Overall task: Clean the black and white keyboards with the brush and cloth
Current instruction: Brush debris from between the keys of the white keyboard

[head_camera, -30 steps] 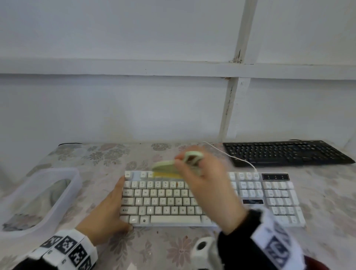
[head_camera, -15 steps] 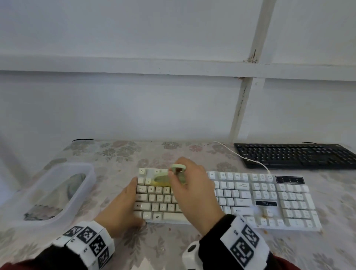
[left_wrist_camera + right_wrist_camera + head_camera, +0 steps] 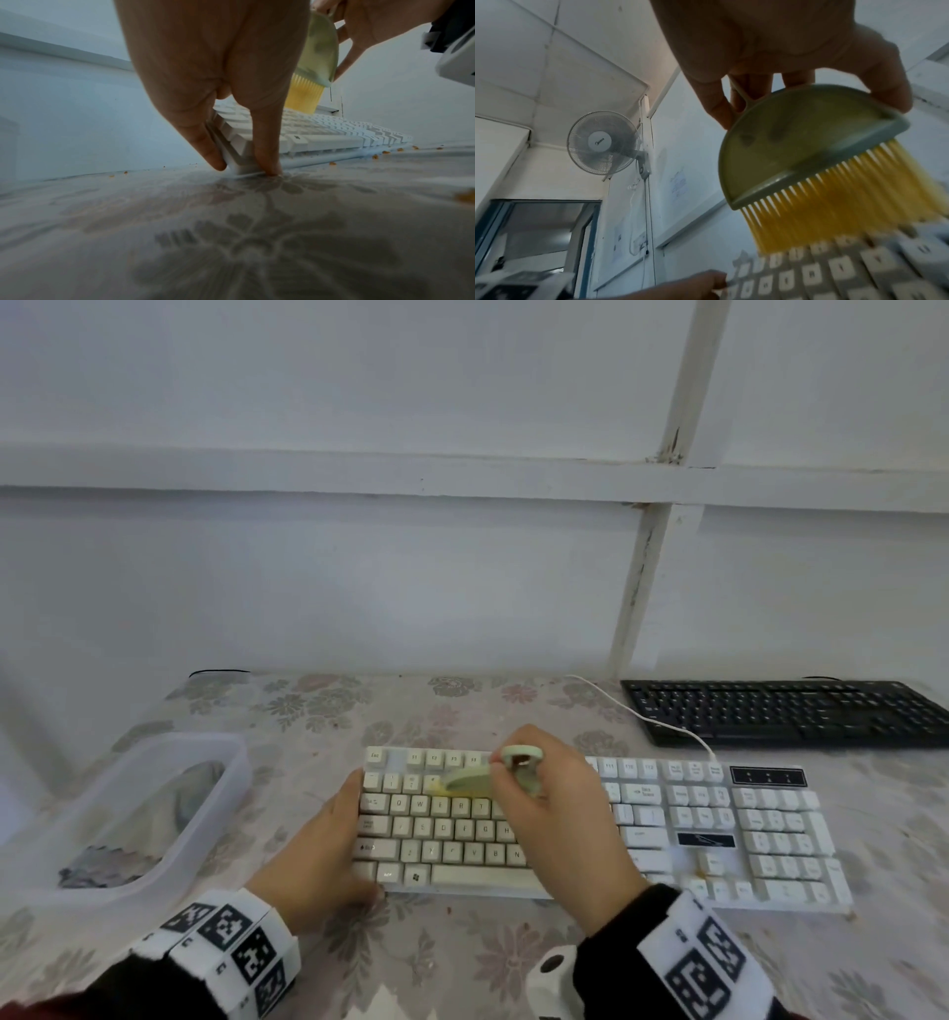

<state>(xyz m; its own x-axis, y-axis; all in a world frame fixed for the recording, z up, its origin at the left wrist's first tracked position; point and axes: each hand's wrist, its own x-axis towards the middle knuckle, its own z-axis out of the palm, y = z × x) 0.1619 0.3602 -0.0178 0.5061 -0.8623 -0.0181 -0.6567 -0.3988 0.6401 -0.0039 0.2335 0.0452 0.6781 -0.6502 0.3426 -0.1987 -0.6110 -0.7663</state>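
The white keyboard (image 3: 667, 834) lies across the middle of the table, seen low in the left wrist view as the white keyboard (image 3: 321, 132) and as blurred keys (image 3: 834, 270) in the right wrist view. My right hand (image 3: 539, 793) grips a pale green brush (image 3: 464, 780) with yellow bristles (image 3: 847, 199) over the upper left key rows. The brush (image 3: 318, 52) hangs above the keys. My left hand (image 3: 328, 845) holds the keyboard's left end, with its fingers (image 3: 264, 146) straight against the edge. The black keyboard (image 3: 785, 711) lies at the back right.
A clear plastic box (image 3: 221, 793) with a grey cloth (image 3: 154, 819) inside stands at the left. Orange crumbs (image 3: 383, 153) lie on the flowered tablecloth (image 3: 462, 963) along the keyboard's front. A white cable (image 3: 642, 716) runs from the white keyboard toward the wall.
My right hand has carried the brush left and down, from above the top row to the upper left keys. The left hand stays on the keyboard's left end.
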